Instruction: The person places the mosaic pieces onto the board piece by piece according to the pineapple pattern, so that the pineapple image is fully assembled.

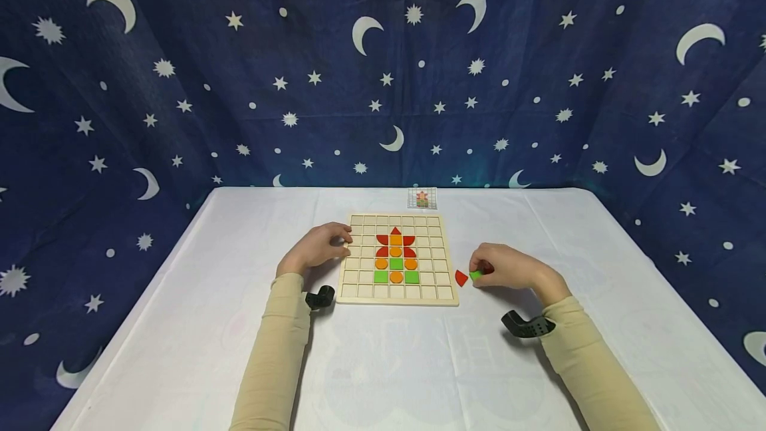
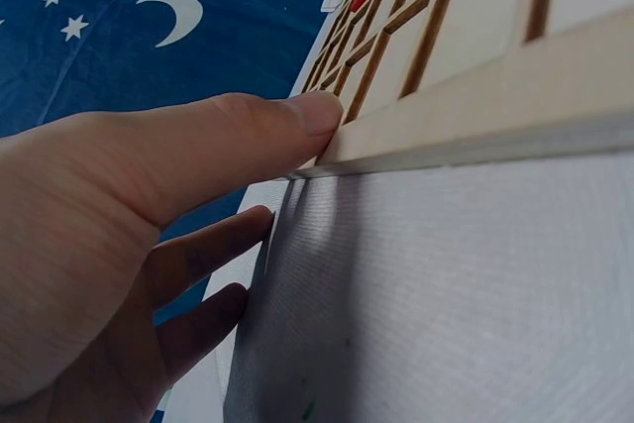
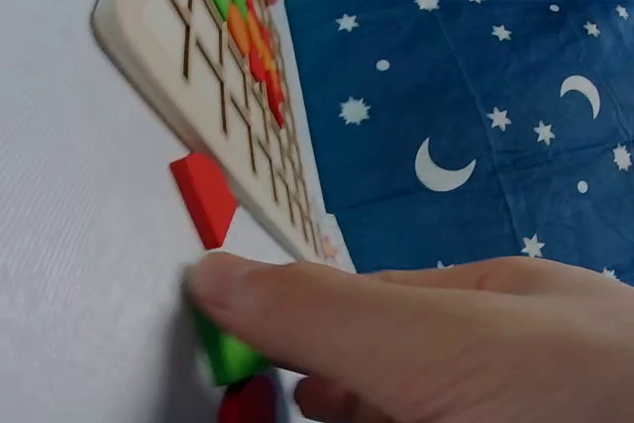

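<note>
A wooden grid board (image 1: 359,290) lies on the table with red, orange and green pieces set in its middle cells. My left hand (image 1: 317,245) is at the board's left edge. In the left wrist view its thumb (image 2: 315,114) touches the board's rim while the other fingers are loosely bent beside it. Right of the board, my right hand (image 1: 511,268) pinches a green piece (image 3: 233,356) low over the table. Part of a red piece (image 3: 248,401) shows beneath the green one, mostly hidden by the hand. Between board and hand lies a red quarter-circle piece (image 1: 461,278).
A small pattern card (image 1: 422,198) with a grid and coloured figure lies behind the board near the table's far edge. White cloth covers the table (image 1: 395,371). A dark blue curtain (image 1: 335,118) with moons and stars hangs behind and at the sides.
</note>
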### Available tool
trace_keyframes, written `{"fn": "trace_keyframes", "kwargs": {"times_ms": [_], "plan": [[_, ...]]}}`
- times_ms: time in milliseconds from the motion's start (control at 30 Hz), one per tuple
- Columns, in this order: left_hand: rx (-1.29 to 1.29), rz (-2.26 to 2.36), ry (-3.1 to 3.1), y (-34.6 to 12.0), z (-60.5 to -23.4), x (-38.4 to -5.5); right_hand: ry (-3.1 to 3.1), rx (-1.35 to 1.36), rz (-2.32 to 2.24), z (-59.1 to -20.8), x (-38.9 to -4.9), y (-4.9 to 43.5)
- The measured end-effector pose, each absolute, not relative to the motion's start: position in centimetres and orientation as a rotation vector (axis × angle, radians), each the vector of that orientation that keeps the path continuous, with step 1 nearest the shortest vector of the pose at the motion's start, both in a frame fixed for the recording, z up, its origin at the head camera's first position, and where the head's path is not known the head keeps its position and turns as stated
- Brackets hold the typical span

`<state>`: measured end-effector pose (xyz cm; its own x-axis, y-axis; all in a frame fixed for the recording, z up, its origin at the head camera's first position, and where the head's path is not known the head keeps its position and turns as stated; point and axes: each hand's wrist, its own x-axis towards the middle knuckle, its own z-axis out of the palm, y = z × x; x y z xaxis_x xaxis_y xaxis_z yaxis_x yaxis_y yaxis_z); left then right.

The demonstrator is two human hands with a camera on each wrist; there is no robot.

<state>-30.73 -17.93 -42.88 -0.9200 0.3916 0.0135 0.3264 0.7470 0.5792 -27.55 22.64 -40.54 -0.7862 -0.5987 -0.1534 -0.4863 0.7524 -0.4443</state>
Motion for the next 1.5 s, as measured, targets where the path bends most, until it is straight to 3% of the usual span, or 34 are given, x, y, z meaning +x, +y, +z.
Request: {"fn": "trace_keyframes", "kwargs": {"times_ms": [867, 1500], "plan": [[0.59, 0.937, 2.818, -18.1, -42.8, -30.6, 2.853, -0.909, -0.576, -41.7, -28.4, 22.7], [0.587, 0.923, 2.822, -18.1, -42.8, -30.7, 2.774, -1.184, -0.647, -40.9, -26.6, 16.4]]}}
